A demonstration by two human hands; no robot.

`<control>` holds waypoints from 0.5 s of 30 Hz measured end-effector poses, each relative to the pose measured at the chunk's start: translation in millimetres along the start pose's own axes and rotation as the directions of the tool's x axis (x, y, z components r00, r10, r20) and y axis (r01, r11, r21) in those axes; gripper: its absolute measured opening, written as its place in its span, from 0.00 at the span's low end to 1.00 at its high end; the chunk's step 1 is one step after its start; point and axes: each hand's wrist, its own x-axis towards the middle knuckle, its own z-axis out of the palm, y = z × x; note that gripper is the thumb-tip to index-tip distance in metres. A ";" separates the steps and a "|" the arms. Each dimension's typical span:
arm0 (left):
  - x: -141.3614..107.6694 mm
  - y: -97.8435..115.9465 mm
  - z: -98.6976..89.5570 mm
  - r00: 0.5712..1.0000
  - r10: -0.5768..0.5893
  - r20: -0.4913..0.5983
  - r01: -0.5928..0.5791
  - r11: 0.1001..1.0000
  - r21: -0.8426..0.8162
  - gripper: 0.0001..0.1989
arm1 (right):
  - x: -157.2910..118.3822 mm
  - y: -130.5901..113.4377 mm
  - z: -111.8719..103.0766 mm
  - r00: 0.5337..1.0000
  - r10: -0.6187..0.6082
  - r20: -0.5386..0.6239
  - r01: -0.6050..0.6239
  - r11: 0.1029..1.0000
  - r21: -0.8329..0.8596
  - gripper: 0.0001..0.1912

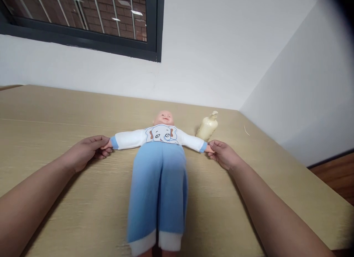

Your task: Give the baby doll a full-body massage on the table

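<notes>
A baby doll (162,153) lies on its back on the wooden table, its head toward the wall and its legs toward me. It wears a white top with an elephant print and blue trousers with white cuffs. Both of the doll's arms are stretched out sideways. My left hand (90,150) is closed around the doll's hand at the left of the view. On the other side, my right hand (222,153) pinches the doll's other hand between thumb and fingers. Just beyond my right hand stands a cream-coloured pump bottle (207,127), appearing tilted in the view.
The light wooden tabletop (83,205) reaches back to a white wall (207,58). A dark-framed window (83,32) with bars is at the upper left. Toward the table's right edge lies a thin pale strip (246,130).
</notes>
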 end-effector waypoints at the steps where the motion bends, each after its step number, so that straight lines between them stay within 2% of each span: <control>1: 0.1 0.2 -0.8 1.000 -0.004 0.004 0.004 1.000 -0.001 0.21 | -0.5 -0.8 -1.3 1.000 0.004 0.013 -0.004 1.000 0.006 0.19; 9: -1.6 3.8 -0.3 1.000 -0.013 0.011 0.013 0.999 0.043 0.21 | -5.4 -6.4 -4.9 0.997 0.040 0.059 -0.041 0.999 0.003 0.21; 15: -0.7 0.4 2.0 0.999 0.018 -0.034 -0.015 0.997 0.076 0.19 | -4.2 -4.2 5.6 1.000 -0.018 0.012 0.019 0.995 -0.097 0.24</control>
